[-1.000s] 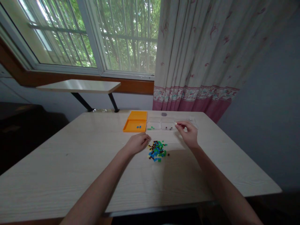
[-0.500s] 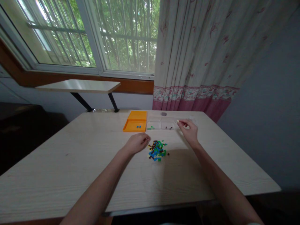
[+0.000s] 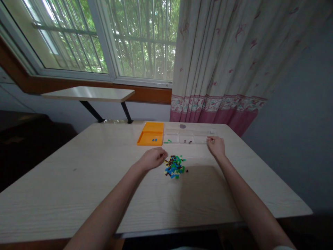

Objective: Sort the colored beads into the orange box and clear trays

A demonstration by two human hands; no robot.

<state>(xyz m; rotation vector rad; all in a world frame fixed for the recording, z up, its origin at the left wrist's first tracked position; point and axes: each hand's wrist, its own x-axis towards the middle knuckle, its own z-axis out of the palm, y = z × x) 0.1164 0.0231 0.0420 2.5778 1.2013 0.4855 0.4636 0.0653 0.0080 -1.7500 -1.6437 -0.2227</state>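
Note:
My right hand [image 3: 216, 146] is at the right end of the clear plastic boxes, thumb and fingers pinched. A small pale piece [image 3: 207, 140] shows at its fingertips, hard to make out. Resting on the table beside a pile of small toy bricks [image 3: 174, 167] is my left hand [image 3: 153, 158], its fingers curled; whatever they hold, if anything, is hidden. The pile mixes blue, green, dark brown and a few yellow bricks. Green pieces [image 3: 168, 141] lie in the left clear box [image 3: 171, 136], and dark pieces [image 3: 187, 141] in the middle clear box [image 3: 186, 136].
An open orange case [image 3: 140, 140] with two blue pieces [image 3: 154, 140] stands left of the clear boxes. Behind them lies a grey round object [image 3: 182, 126]. One dark brick [image 3: 187, 171] sits just right of the pile. A raised shelf [image 3: 91, 93] stands at the back left.
My right hand has moved right and slightly down, from beside the middle clear box to the right end of the row. My left hand stays by the pile.

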